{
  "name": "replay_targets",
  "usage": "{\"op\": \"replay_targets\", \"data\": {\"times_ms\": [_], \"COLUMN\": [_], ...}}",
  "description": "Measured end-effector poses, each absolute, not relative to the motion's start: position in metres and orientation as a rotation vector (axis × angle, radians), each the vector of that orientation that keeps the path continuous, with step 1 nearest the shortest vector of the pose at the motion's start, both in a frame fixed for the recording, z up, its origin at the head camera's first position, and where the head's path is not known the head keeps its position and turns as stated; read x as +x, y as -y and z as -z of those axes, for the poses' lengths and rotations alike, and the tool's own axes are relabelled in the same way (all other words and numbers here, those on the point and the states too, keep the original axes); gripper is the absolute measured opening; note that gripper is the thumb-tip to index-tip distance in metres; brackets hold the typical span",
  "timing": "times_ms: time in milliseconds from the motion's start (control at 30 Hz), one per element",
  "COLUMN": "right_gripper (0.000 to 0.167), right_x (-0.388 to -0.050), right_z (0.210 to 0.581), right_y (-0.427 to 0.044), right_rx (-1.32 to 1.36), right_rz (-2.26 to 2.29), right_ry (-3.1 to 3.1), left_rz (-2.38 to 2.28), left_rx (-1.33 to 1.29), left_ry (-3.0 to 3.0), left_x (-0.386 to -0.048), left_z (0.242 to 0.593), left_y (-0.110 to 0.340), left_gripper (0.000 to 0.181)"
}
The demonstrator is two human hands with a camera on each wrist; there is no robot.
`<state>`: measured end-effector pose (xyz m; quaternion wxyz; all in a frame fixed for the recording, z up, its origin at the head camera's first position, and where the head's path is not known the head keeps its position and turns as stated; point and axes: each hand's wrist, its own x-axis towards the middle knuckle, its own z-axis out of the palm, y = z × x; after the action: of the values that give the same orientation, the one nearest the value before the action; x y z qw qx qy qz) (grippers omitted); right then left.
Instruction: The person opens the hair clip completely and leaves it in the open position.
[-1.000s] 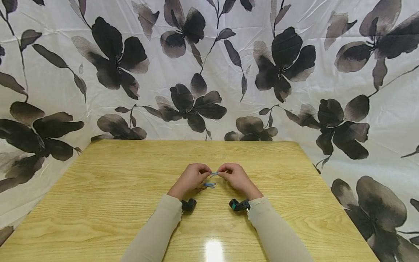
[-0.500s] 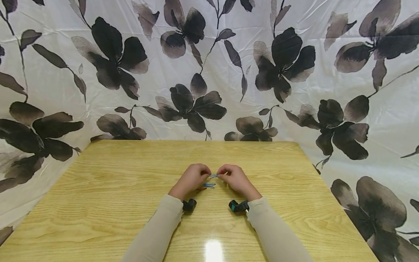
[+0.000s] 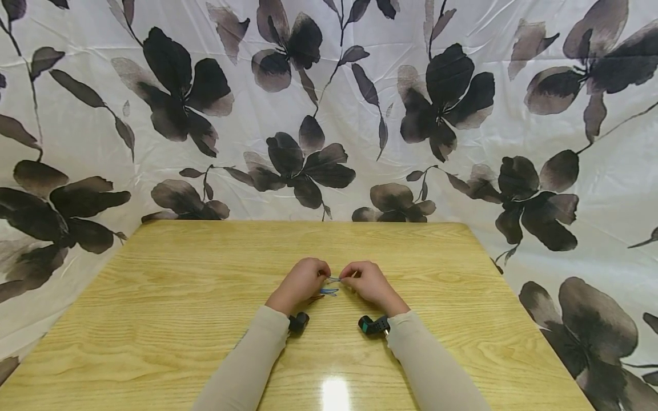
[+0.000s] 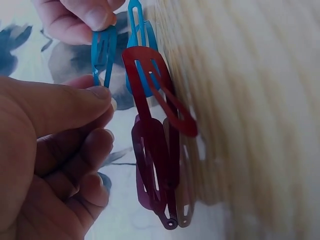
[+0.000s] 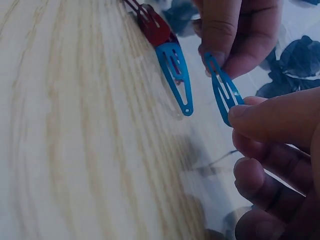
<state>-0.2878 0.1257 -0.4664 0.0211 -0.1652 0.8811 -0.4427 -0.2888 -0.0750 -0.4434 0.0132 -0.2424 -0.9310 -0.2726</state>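
Note:
Between both hands hangs a blue snap hair clip (image 3: 334, 279), raised off the table. My left hand (image 3: 302, 281) pinches one end of this clip between thumb and forefinger. The other end is pinched by my right hand (image 3: 369, 282); in the right wrist view the clip's two slotted arms stand a little apart. A second blue hair clip (image 5: 175, 70) lies on the table just nearer than the hands. Touching it in the left wrist view is a red hair clip (image 4: 139, 56), with dark red hair clips (image 4: 155, 150) behind, overlapping one another.
The wooden table (image 3: 205, 331) spreads out on all sides of the hands. A flower-printed cloth (image 3: 380, 131) hangs behind it and along the sides. Dark wrist cameras (image 3: 374, 325) are strapped beneath both wrists.
Both hands have come slightly down and toward the person, bringing the pinched blue hair clip closer to the clips on the table. Those on the table stay where they were.

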Motion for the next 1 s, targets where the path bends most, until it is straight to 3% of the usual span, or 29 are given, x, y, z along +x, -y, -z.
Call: {"op": "replay_targets", "data": {"times_ms": [1000], "right_gripper": [0.009], "right_x": [-0.288], "right_z": [0.4721], "right_y": [-0.122], "right_rx": [-0.575], "right_rz": [1.217], "right_ry": [-2.828], "left_rz": [0.529], "left_rx": [-0.84], "left_ry": [2.905], "left_x": [-0.2922], "left_z": [0.4454], "left_y": [0.0695], "left_gripper": [0.024]}}
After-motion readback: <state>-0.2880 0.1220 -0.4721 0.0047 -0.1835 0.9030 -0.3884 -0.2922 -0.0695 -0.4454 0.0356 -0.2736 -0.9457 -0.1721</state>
